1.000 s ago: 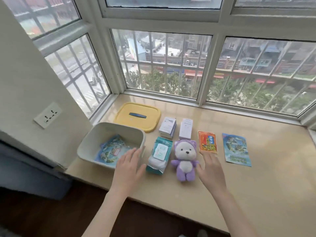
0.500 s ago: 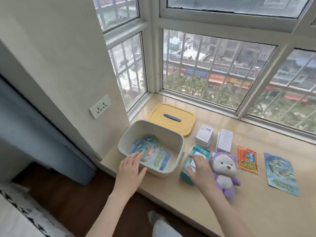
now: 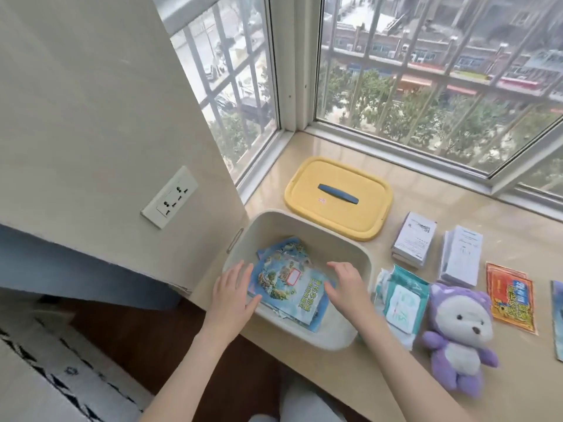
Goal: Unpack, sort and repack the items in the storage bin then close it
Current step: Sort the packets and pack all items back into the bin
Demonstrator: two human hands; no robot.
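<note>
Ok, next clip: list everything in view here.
Storage bin: one, cream, left end of the sill.
Lid: one, yellow with blue handle, behind the bin.
Blue packets: several, stacked inside the bin.
White boxes: two, right of the lid.
Wipes pack: one, teal and white, right of the bin.
Plush bear: one, purple and white, right of the wipes.
Red packets: seemingly two, overlapping, right of the bear.
Blue packet: one, cut off at the right edge.
Wall socket: one, white, left wall.
Left hand: open, at the packets' left side.
Right hand: open, at their right side.

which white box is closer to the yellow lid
The left white cardboard box, right beside the yellow plastic lid; the other white box sits farther right.
</note>
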